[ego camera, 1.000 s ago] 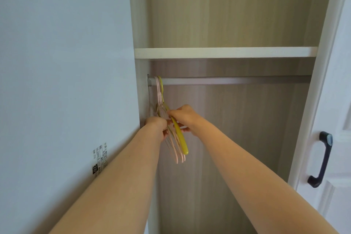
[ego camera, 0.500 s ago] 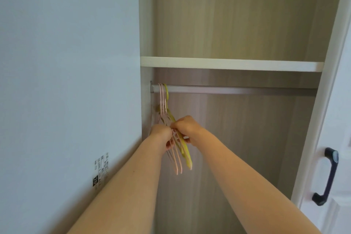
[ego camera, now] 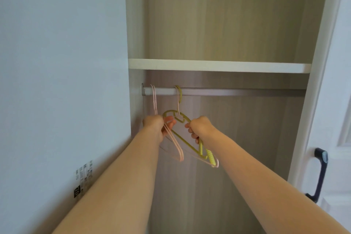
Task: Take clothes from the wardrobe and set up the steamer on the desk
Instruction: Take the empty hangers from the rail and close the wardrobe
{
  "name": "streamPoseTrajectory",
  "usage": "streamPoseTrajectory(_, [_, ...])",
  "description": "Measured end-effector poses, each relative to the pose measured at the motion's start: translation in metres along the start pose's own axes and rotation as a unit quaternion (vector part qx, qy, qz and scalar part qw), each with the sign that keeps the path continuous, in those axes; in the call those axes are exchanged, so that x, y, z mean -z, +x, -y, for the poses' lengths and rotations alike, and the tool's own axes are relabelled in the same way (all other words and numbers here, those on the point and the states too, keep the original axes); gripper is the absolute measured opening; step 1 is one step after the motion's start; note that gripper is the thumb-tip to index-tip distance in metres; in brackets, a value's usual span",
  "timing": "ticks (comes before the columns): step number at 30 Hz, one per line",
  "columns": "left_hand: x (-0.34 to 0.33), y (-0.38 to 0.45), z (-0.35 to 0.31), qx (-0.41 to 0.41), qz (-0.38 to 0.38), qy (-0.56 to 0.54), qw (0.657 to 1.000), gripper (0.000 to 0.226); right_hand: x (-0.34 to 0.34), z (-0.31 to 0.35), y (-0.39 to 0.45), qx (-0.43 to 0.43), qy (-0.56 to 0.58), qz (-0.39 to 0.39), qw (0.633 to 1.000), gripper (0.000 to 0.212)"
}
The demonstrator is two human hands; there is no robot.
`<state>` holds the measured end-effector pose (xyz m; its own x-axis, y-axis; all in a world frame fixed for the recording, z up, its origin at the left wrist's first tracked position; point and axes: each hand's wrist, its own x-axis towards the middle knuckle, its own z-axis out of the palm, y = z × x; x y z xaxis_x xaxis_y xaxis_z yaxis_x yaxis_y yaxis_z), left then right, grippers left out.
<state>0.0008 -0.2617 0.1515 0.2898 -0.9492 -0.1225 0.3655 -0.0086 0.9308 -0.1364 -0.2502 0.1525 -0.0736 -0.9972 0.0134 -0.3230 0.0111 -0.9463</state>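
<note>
Each grip holds hangers: left hand [ego camera: 154, 125] the pink wire hangers [ego camera: 173, 141], right hand [ego camera: 200, 128] the yellow-green plastic hanger [ego camera: 187, 141], now slid away from them along the metal rail [ego camera: 237, 92]; no clothes are out yet.

Soft, even daylight; slight overall blur, wide-angle bending at the edges.

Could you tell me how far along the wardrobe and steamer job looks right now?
Done: the wardrobe door stands open. In hand: the left hand holds the pink hangers by the rail's left end, while the right hand grips the yellow hanger, hooked further along. All hangers look bare. Left: no clothes, steamer or desk are in view, so nearly everything remains.
</note>
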Motion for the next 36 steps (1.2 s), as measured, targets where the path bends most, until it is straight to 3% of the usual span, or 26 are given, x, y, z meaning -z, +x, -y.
streamPoseTrajectory(9, [-0.013,-0.025,-0.015,-0.004,0.052,-0.023,0.998,0.024,0.008,0.004,0.006,0.044,0.018,-0.063,0.997,0.027])
streamPoseTrajectory(15, [-0.014,-0.052,0.001,0.017,0.080,-0.039,0.996,0.015,0.028,-0.011,-0.017,0.061,0.018,-0.077,0.995,0.007])
streamPoseTrajectory(22, [-0.019,-0.096,0.035,0.027,0.110,-0.090,0.989,0.015,0.056,-0.037,-0.056,0.067,-0.036,-0.090,0.993,0.012])
streamPoseTrajectory(31, [-0.005,-0.204,0.107,0.110,0.219,-0.138,0.960,0.008,0.085,-0.099,-0.157,0.032,-0.026,-0.085,0.996,0.020])
streamPoseTrajectory(36, [0.018,-0.268,0.152,0.134,0.232,-0.106,0.958,0.013,0.092,-0.145,-0.234,0.015,-0.042,-0.076,0.996,0.019])
